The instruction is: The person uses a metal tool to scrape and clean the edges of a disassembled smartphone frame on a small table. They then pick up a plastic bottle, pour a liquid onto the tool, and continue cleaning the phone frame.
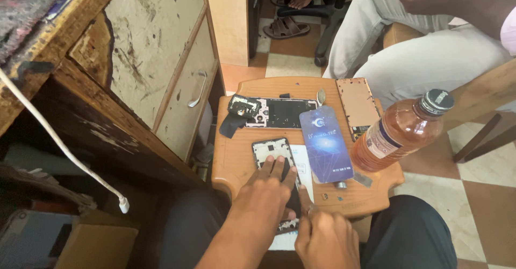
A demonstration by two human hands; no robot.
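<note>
An opened phone body (273, 151) with a dark frame lies on a small wooden stool (236, 161), on top of a white sheet. My left hand (263, 196) presses flat on its lower half, fingers spread over it. My right hand (322, 236) is beside it at the phone's lower right edge, with one finger pointing onto the phone. Whether the right hand holds a tool is hidden.
A second dismantled phone (279, 113), a blue flat packet (325, 144), a copper-coloured phone panel (357, 106) and a plastic bottle of orange liquid (400, 132) share the stool. Another person sits behind. A worn wooden desk (140, 59) with drawers stands left; a white cable (64, 150) hangs there.
</note>
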